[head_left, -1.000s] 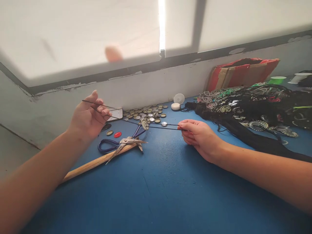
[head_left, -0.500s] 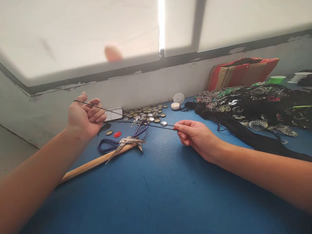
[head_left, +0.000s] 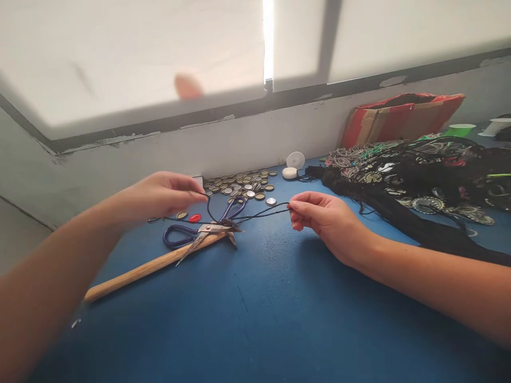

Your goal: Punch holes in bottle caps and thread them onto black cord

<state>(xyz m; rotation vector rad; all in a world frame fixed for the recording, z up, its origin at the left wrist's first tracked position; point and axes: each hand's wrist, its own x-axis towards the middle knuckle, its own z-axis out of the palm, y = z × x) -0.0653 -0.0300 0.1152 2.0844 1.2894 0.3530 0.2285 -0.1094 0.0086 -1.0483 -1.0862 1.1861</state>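
**Both hands pinched on the black cord, loop slack on the left**

Your left hand is over the left part of the blue table, toward its far edge. Forearm climbs from the near left corner, wrist slightly flexed, back of the hand up, fingers pointing right. Fingertips are closed together on the black cord; the hand is a bit blurred, so exact finger placement I can't tell.

Your right hand is at about the same height, forearm coming in from the right edge, wrist nearly straight. Thumb presses flat on the index finger with the cord ends between them. Your other fingers curl in loosely.

Cord sits between your hands. Two strands run left from your right fingertips, close together, and meet a dark lump above the scissors; can't tell what the lump is. From there one strand bows up to your left fingertips, another runs out below that hand.

Scissors lie open across the wooden handle, which slants toward the near left corner. Red cap is just beyond them. Metal caps are heaped along the far edge; black strands pile toward the far right corner.
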